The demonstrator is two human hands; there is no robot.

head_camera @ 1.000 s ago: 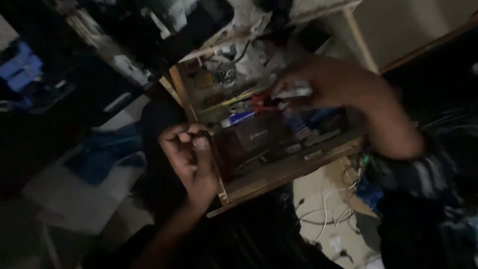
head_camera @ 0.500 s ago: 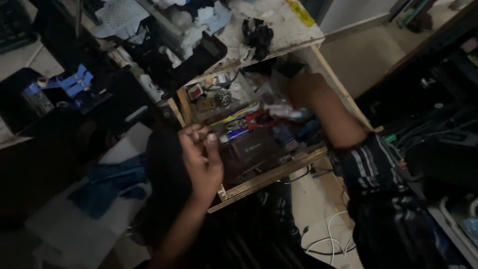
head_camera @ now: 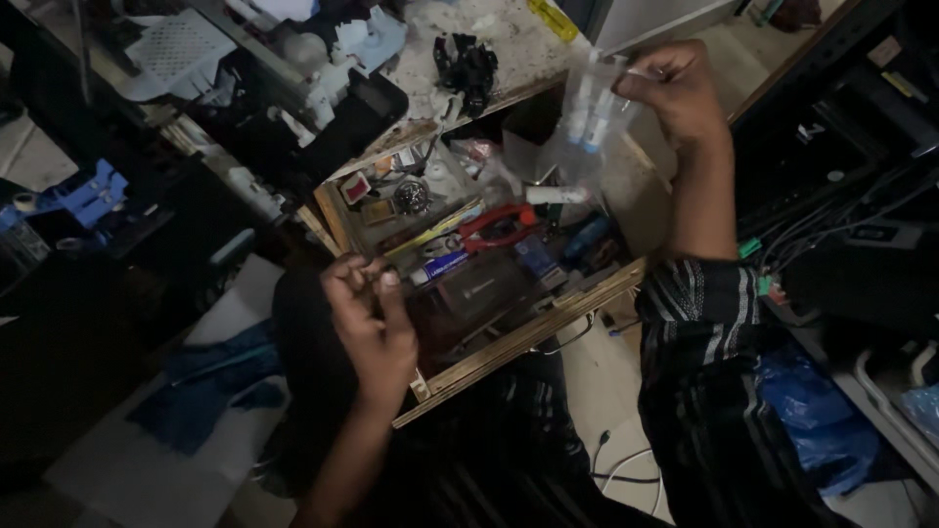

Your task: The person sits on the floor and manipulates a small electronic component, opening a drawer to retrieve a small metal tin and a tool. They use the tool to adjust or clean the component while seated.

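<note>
- The right hand [head_camera: 675, 88] is raised above the open wooden drawer [head_camera: 528, 337], its fingers pinched together on the top of a clear plastic bag of small white-and-blue tubes [head_camera: 590, 122], which hangs down from them.
- The left hand [head_camera: 372, 328] hovers at the drawer's front left corner, fingers curled together; whether they hold anything cannot be told.
- Red-handled pliers [head_camera: 499, 227] lie among the drawer's clutter.
- The littered bench [head_camera: 509, 49] sits behind.
</note>
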